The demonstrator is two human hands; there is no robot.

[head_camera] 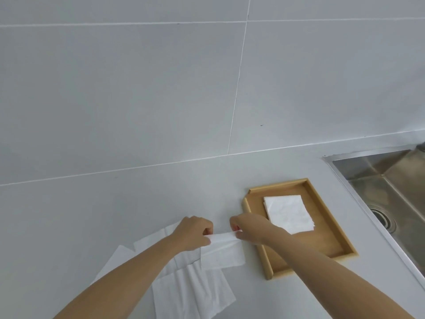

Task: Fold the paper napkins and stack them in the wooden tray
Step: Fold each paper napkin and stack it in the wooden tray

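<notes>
While both hands are meeting low in the middle of the frame, they are gripping one white paper napkin (222, 252) by its upper edge: the left hand (195, 233) is pinching the left corner between thumb and fingers, and the right hand (249, 227) is pinching the right corner the same way. That napkin is hanging folded beneath the fingers, its lower part lying over a loose spread of unfolded napkins (184, 284) that is covering the pale grey countertop (92, 215) toward the lower left of the frame. Just right of the hands a wooden tray (326, 222) is sitting on the counter, the right forearm crossing over its near left corner. A small stack of folded napkins (288, 211) is lying inside the tray, toward its far end. At the right edge of the frame a stainless steel sink (386, 178) is showing, and a grey tiled wall (161, 77) is filling the upper half
</notes>
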